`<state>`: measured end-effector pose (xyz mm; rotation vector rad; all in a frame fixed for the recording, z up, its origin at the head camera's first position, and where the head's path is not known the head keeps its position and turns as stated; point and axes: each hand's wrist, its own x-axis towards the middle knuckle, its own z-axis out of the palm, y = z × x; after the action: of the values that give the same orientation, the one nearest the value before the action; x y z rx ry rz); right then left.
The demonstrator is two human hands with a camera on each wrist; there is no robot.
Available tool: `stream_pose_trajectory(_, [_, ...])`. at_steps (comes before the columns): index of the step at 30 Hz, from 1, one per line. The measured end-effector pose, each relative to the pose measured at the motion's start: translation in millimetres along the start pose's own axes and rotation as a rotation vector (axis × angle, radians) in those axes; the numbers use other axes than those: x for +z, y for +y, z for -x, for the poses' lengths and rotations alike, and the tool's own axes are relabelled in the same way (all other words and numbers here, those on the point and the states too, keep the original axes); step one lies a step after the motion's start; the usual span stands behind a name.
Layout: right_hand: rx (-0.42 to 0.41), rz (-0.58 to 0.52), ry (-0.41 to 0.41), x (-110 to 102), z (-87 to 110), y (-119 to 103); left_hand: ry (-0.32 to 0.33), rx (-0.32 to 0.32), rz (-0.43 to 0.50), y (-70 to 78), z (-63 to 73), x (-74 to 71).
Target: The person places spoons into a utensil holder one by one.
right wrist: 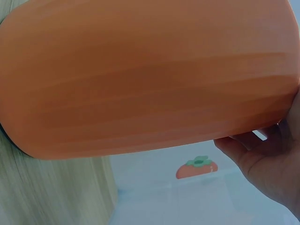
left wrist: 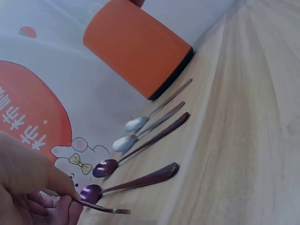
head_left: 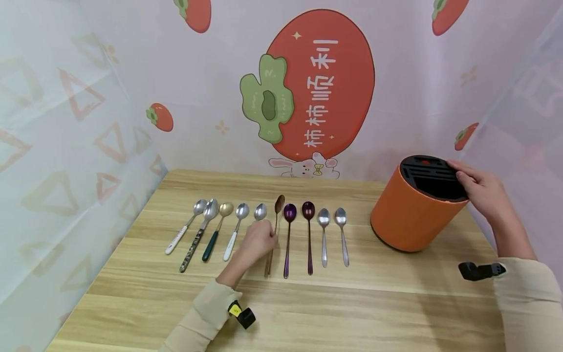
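Observation:
My left hand [head_left: 257, 239] pinches a copper-coloured long-handled spoon [head_left: 279, 204] by its handle, between thumb and fingers. The bowl of this spoon is turned on its side, and its handle end [left wrist: 110, 209] sticks out past the fingers in the left wrist view. A purple spoon [head_left: 289, 213] lies just right of it. Beneath the left hand, a silver spoon [head_left: 260, 211] shows only its bowl; the handle is hidden. On the right, my right hand [head_left: 488, 190] grips the top rim of an orange round utensil holder [head_left: 415, 215] with a black slotted top [head_left: 431, 168].
Left of the hand lie several spoons, among them one with a dark green handle [head_left: 210, 246] and one with a patterned handle [head_left: 191, 250]. A dark red spoon [head_left: 309, 210] and two silver spoons [head_left: 324, 217] lie between the purple spoon and the holder. A printed cloth wall [head_left: 198, 142] stands behind the wooden table [head_left: 334, 313].

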<state>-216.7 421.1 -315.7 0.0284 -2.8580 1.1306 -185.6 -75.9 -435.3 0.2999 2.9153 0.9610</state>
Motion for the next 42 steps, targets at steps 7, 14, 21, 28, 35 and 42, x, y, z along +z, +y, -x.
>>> stream_pose_trajectory(7, [-0.01,0.001,0.009,0,1.0,-1,0.07,0.044,0.056,11.0,3.2,-11.2])
stream_pose_trajectory(14, [-0.016,-0.012,0.017,1,1.5,-2,0.122,0.079,0.109,27.5,7.6,-15.9])
stream_pose_trajectory(21, [-0.011,-0.011,0.012,0,1.3,-3,0.191,0.15,0.27,48.9,19.4,-28.8])
stream_pose_trajectory(28, [-0.006,-0.002,0.015,0,1.2,-3,0.253,0.225,0.368,63.2,29.0,-38.2])
stream_pose_trajectory(35, [0.003,-0.018,0.006,-2,2.8,-1,0.303,0.304,0.42,73.1,28.7,-41.3])
stream_pose_trajectory(42, [0.016,-0.039,0.009,1,2.0,-4,0.321,0.365,0.448,82.3,21.9,-38.2])
